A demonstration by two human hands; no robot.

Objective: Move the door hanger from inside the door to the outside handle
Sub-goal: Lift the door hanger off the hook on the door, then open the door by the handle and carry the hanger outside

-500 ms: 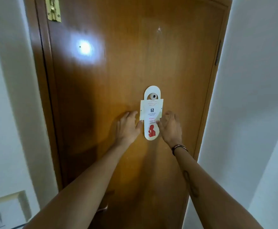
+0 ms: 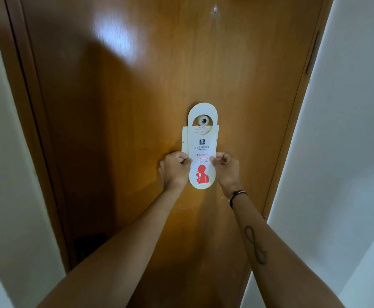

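Warm dim light, smeared glare on the door (image 2: 119, 36), broad shadow beneath, wide-angle bowing at the edges.

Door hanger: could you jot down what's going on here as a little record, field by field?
setting: closed wooden door seen from inside, white walls either side
hanger: white card hung by its round hole on a small peg on the door
text: "Please do not disturb" in red, with a red figure below
backing: a wider card lies behind the hanger
left hand: pinching the hanger's left edge
right hand: pinching its right edge
wrist: dark band on the right wrist
task stage: hanger not yet lifted off the peg
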